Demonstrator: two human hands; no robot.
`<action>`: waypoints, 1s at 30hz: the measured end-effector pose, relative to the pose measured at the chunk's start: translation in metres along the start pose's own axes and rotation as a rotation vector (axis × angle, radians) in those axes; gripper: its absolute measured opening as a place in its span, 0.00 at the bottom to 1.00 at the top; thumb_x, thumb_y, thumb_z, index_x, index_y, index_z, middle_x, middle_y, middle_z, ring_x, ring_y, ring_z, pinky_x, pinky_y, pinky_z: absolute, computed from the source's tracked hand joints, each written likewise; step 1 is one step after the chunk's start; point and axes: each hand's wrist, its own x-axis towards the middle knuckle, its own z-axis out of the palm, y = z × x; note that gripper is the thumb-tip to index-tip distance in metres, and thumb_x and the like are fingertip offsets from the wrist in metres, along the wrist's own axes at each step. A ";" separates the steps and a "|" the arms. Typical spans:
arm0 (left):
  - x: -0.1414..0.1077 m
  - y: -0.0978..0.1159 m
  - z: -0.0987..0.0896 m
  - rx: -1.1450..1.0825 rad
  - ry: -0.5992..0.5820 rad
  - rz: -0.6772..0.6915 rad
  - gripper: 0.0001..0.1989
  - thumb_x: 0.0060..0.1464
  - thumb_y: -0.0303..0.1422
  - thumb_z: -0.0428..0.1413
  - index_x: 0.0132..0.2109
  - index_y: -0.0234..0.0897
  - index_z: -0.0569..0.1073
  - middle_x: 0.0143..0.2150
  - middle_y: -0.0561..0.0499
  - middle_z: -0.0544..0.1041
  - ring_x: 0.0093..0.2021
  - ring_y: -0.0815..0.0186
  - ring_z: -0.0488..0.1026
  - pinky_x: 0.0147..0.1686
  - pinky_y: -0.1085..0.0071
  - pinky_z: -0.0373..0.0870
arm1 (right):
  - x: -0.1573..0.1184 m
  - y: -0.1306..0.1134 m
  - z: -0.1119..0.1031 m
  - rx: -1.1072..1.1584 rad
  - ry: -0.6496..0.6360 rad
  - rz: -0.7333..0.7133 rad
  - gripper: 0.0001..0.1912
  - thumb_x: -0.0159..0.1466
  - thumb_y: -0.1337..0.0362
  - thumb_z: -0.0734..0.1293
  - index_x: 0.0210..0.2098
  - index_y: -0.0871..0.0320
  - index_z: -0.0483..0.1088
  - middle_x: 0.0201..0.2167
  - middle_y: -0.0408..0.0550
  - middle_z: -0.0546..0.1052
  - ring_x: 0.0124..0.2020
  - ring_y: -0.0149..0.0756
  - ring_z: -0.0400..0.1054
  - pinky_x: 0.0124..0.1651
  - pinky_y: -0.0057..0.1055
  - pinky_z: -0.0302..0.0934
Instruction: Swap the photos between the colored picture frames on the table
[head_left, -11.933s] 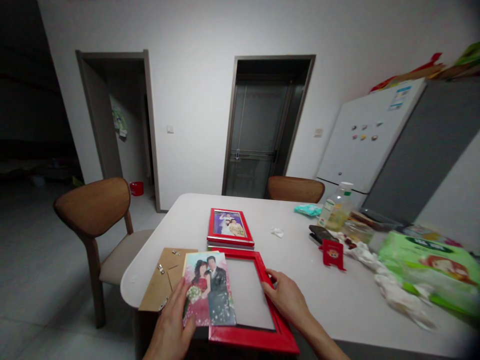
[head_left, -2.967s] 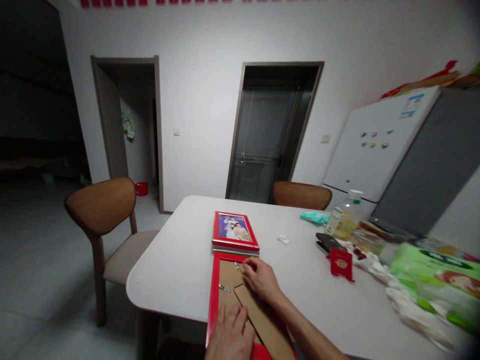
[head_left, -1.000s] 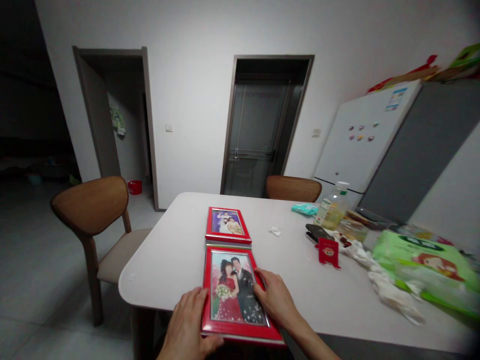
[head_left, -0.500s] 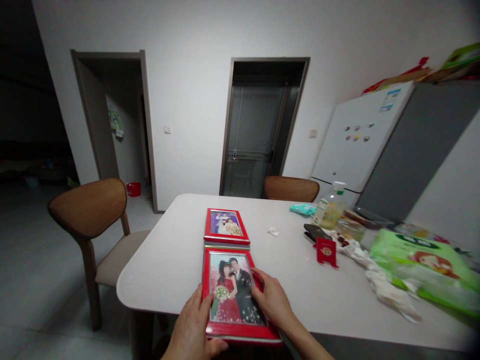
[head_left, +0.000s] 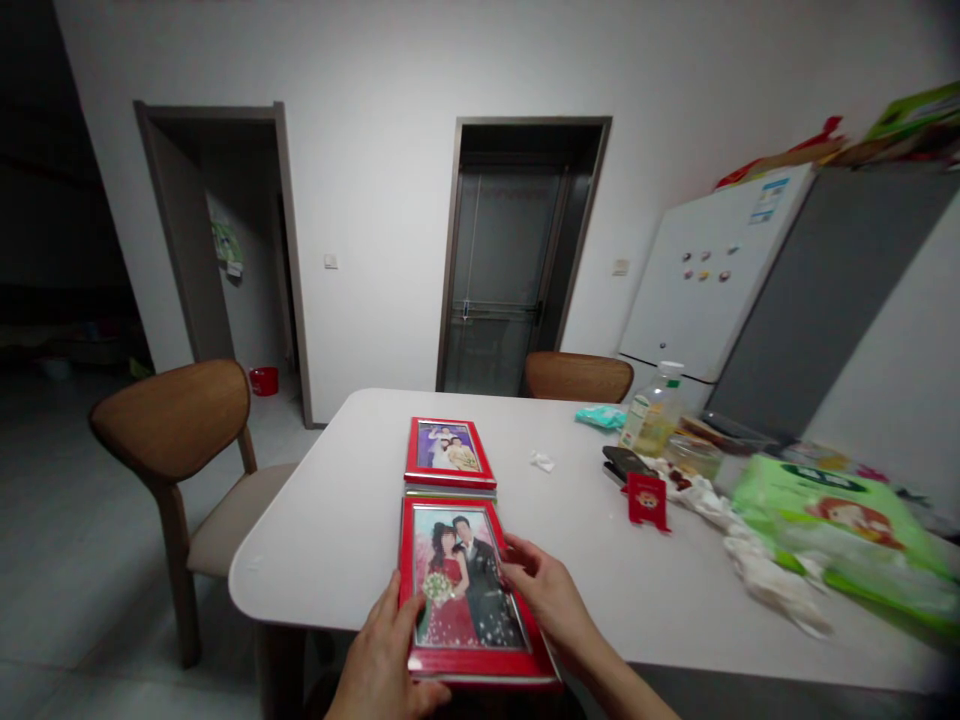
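Both hands grip a red picture frame [head_left: 469, 590] at the near edge of the surface [head_left: 322, 520], towards its near left corner. The left hand [head_left: 384, 645] clasps the frame's left side close to its lower corner, and the right hand [head_left: 551, 595] holds the right side. The frame lies face up, showing a couple in a red dress and a dark suit. Just beyond it, towards the far edge, lies a second frame [head_left: 450, 478], also red and face up.

Right of that is a crumpled tissue [head_left: 541, 461]. Towards the right edge are a phone [head_left: 630, 463], a small red card [head_left: 646, 500] just beside it, a bottle [head_left: 651, 415] standing upright and a green pack [head_left: 825, 530]. A turquoise packet [head_left: 600, 417] lies near the far edge.
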 end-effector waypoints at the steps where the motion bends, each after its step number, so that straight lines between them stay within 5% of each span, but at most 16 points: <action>1: 0.000 0.000 0.000 0.007 -0.006 -0.005 0.35 0.29 0.27 0.57 0.52 0.33 0.62 0.59 0.41 0.53 0.57 0.57 0.53 0.54 0.66 0.52 | 0.002 0.000 0.000 -0.098 0.005 -0.044 0.23 0.50 0.62 0.62 0.45 0.63 0.65 0.38 0.53 0.73 0.36 0.40 0.68 0.39 0.33 0.61; 4: 0.002 -0.001 0.000 0.033 -0.024 -0.010 0.36 0.29 0.28 0.58 0.52 0.33 0.62 0.59 0.41 0.53 0.57 0.56 0.53 0.53 0.66 0.52 | 0.006 0.003 -0.001 -0.439 0.112 -0.157 0.22 0.48 0.64 0.62 0.43 0.61 0.67 0.42 0.53 0.72 0.42 0.43 0.64 0.47 0.35 0.55; 7: 0.002 0.001 0.002 0.028 -0.012 0.004 0.36 0.29 0.28 0.58 0.52 0.33 0.62 0.59 0.40 0.53 0.57 0.55 0.53 0.53 0.65 0.53 | 0.004 0.012 -0.005 -0.598 0.068 -0.209 0.22 0.47 0.66 0.62 0.43 0.58 0.68 0.43 0.51 0.71 0.45 0.43 0.62 0.50 0.34 0.52; 11: -0.001 0.000 0.014 0.012 -0.021 0.048 0.36 0.29 0.27 0.60 0.51 0.34 0.63 0.58 0.38 0.55 0.57 0.51 0.53 0.52 0.61 0.55 | -0.007 0.020 -0.018 -0.495 0.019 -0.179 0.25 0.47 0.67 0.60 0.46 0.58 0.66 0.45 0.49 0.70 0.46 0.41 0.63 0.49 0.33 0.54; 16: -0.005 0.002 0.042 -0.124 -0.037 0.262 0.34 0.34 0.34 0.63 0.52 0.41 0.63 0.56 0.41 0.59 0.55 0.50 0.56 0.51 0.59 0.59 | -0.025 0.022 -0.052 -0.315 0.018 0.001 0.24 0.47 0.65 0.61 0.45 0.60 0.65 0.40 0.49 0.74 0.38 0.40 0.68 0.40 0.31 0.61; 19: -0.001 0.024 0.053 -0.180 -0.038 0.309 0.32 0.36 0.36 0.62 0.51 0.42 0.64 0.55 0.42 0.61 0.54 0.48 0.56 0.50 0.56 0.59 | -0.029 0.029 -0.080 -0.276 0.071 0.083 0.24 0.47 0.62 0.62 0.45 0.60 0.66 0.38 0.49 0.74 0.34 0.40 0.70 0.35 0.30 0.63; 25: 0.025 0.094 0.063 -0.094 -0.233 0.299 0.38 0.30 0.31 0.64 0.52 0.31 0.62 0.58 0.35 0.55 0.56 0.43 0.52 0.52 0.51 0.54 | -0.016 0.034 -0.136 -0.298 0.252 0.147 0.23 0.46 0.60 0.62 0.41 0.61 0.69 0.34 0.50 0.76 0.32 0.39 0.70 0.31 0.28 0.63; 30: 0.062 0.113 0.088 -0.106 -0.206 0.293 0.36 0.35 0.33 0.62 0.53 0.33 0.59 0.58 0.39 0.55 0.57 0.51 0.52 0.54 0.59 0.53 | 0.018 0.039 -0.164 -0.385 0.349 0.163 0.22 0.48 0.61 0.61 0.41 0.64 0.69 0.29 0.50 0.77 0.28 0.37 0.71 0.28 0.26 0.62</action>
